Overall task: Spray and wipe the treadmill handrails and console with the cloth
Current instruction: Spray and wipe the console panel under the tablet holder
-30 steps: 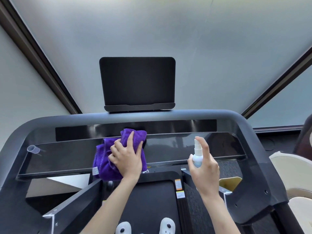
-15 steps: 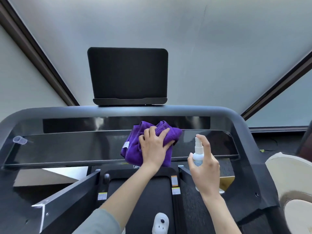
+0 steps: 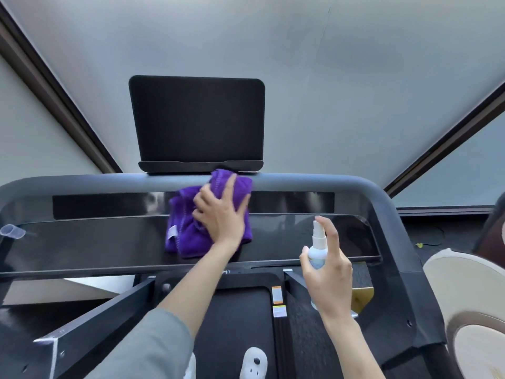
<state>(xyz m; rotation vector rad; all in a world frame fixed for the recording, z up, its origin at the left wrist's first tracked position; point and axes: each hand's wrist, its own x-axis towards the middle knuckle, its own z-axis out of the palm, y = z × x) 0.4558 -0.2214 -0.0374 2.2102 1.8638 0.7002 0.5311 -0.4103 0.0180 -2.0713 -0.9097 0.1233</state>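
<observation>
A glossy black treadmill console [image 3: 287,233] spans the view beneath a curved grey top handrail [image 3: 314,181], with a matte black rectangular screen panel [image 3: 196,119] standing above it against pale grey blinds edged by dark brown window frames [image 3: 54,91]. The left hand [image 3: 218,214] presses a bunched purple microfibre cloth [image 3: 188,239] flat-fingered against the console's centre, the cloth's upper edge reaching the handrail. The right hand [image 3: 328,272] grips a small white spray bottle [image 3: 318,248] upright, index finger on the nozzle, near the console's right part. Orange and yellow stickers [image 3: 277,302] sit beside the black running belt [image 3: 235,324]; their print is too small to read. A cream round seat [image 3: 470,296] stands at right.
</observation>
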